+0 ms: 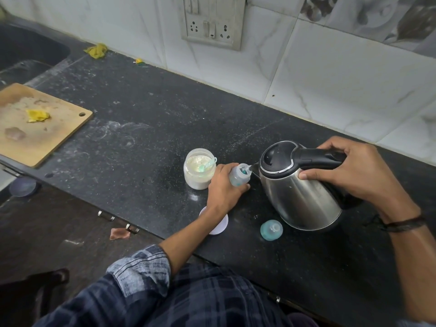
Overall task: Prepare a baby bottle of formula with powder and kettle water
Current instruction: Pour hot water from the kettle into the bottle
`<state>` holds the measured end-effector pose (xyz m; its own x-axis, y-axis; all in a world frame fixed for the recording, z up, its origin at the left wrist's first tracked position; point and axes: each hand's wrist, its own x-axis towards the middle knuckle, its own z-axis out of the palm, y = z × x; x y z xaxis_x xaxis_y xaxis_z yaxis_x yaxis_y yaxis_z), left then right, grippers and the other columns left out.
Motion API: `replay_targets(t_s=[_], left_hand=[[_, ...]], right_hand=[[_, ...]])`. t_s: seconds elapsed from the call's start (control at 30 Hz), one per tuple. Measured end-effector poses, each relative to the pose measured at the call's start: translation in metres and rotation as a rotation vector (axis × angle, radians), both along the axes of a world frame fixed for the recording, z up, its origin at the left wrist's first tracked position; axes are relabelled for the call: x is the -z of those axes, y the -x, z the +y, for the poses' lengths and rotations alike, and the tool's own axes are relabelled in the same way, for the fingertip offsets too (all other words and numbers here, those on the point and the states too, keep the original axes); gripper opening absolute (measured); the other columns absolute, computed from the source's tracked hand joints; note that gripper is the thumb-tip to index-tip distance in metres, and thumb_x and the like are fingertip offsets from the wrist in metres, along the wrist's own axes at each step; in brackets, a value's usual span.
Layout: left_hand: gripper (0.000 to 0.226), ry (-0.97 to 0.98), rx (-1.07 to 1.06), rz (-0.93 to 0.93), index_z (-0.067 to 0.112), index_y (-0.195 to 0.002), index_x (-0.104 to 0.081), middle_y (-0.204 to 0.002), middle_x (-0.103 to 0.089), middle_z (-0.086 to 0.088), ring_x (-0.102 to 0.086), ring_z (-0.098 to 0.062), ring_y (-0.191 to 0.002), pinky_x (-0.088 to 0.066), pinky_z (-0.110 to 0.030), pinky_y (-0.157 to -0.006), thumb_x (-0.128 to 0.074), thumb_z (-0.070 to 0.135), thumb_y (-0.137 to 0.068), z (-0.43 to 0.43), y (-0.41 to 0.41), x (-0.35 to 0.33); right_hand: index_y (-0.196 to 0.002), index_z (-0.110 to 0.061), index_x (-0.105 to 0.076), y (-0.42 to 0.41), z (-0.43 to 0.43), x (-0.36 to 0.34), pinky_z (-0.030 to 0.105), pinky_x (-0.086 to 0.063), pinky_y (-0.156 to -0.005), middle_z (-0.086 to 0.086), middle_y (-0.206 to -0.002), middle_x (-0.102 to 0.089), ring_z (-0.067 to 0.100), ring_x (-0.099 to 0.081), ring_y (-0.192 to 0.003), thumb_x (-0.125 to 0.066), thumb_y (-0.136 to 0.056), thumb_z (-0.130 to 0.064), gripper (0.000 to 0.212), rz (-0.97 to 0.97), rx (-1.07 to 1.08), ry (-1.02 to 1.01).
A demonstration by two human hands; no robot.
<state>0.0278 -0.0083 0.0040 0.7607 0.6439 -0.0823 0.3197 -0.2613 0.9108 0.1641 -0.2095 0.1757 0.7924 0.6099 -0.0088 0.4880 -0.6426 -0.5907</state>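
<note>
Left grip [224,187] curls round the baby bottle [237,177], holding it low over the black bench [141,114] with its open mouth tilted toward the kettle [297,199]. Right grip [349,171] wraps the kettle's black handle, thumb pressed on the steel body just under it. The kettle leans to the left, lid closed, and its spout sits right at the bottle's mouth; whether its base touches the bench I cannot tell. Just left of the bottle stands an open powder jar [199,169], filled with pale powder, a greenish scoop [204,165] lying inside it. A white lid [220,226] lies flat on the bench, partly under the left forearm. The bottle's teal teat cap [271,230] lies on the bench just in front of the kettle. Far to the left a wooden cutting board [40,128] rests on the bench with a yellow scrap [37,115] on it. A socket plate [211,22] is set in the tiled wall behind.
</note>
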Motion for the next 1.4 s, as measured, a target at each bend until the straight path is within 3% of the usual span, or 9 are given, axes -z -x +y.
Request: replay_targets(t_s=[0.23, 0.37, 0.77, 1.03, 1.4], left_hand=[[0.057, 0.003, -0.004, -0.007, 0.027, -0.126, -0.065, -0.121, -0.057, 0.011, -0.056, -0.007, -0.109, -0.045, -0.028, -0.1, -0.089, 0.023, -0.074, -0.0012, 0.0002, 0.0016], [0.056, 0.011, -0.013, -0.009, 0.028, -0.125, -0.065, -0.12, -0.057, 0.012, -0.056, -0.006, -0.107, -0.045, -0.028, -0.099, -0.089, 0.023, -0.074, -0.0015, -0.0003, 0.003], [0.056, 0.008, -0.014, -0.013, 0.026, -0.126, -0.066, -0.122, -0.058, 0.009, -0.056, -0.009, -0.109, -0.047, -0.035, -0.103, -0.089, 0.022, -0.075, -0.0005, 0.0004, 0.0055], [0.056, 0.018, -0.02, -0.017, 0.025, -0.125, -0.066, -0.12, -0.058, 0.008, -0.058, -0.012, -0.109, -0.048, -0.039, -0.103, -0.089, 0.021, -0.075, -0.0006, 0.0009, 0.0074], [0.057, 0.005, -0.028, -0.012, 0.024, -0.125, -0.066, -0.12, -0.058, 0.008, -0.057, -0.012, -0.107, -0.046, -0.03, -0.099, -0.09, 0.021, -0.074, -0.0026, 0.0009, 0.0093]], right_hand=[[-0.096, -0.041, -0.071, -0.0025, -0.0011, 0.0015, 0.031, -0.051, -0.065, -0.022, -0.079, -0.071, 0.001, -0.065, -0.073, -0.081, -0.038, -0.089, 0.076, -0.016, -0.009, 0.005], [-0.092, -0.039, -0.071, -0.0044, -0.0017, 0.003, 0.036, -0.053, -0.068, -0.02, -0.079, -0.072, 0.004, -0.065, -0.071, -0.089, -0.046, -0.079, 0.064, -0.03, -0.028, 0.013], [-0.088, -0.04, -0.069, -0.0046, 0.001, 0.0041, 0.039, -0.053, -0.072, -0.019, -0.078, -0.071, 0.005, -0.065, -0.072, -0.093, -0.05, -0.068, 0.053, -0.033, -0.038, 0.022], [-0.09, -0.04, -0.068, -0.0026, -0.0001, 0.0025, 0.046, -0.058, -0.075, -0.014, -0.078, -0.073, 0.013, -0.069, -0.078, -0.085, -0.045, -0.079, 0.061, -0.04, -0.048, 0.029], [-0.089, -0.04, -0.068, 0.0017, 0.0012, -0.0004, 0.045, -0.058, -0.076, -0.021, -0.081, -0.072, 0.009, -0.068, -0.078, -0.088, -0.047, -0.074, 0.058, -0.025, -0.041, 0.037]])
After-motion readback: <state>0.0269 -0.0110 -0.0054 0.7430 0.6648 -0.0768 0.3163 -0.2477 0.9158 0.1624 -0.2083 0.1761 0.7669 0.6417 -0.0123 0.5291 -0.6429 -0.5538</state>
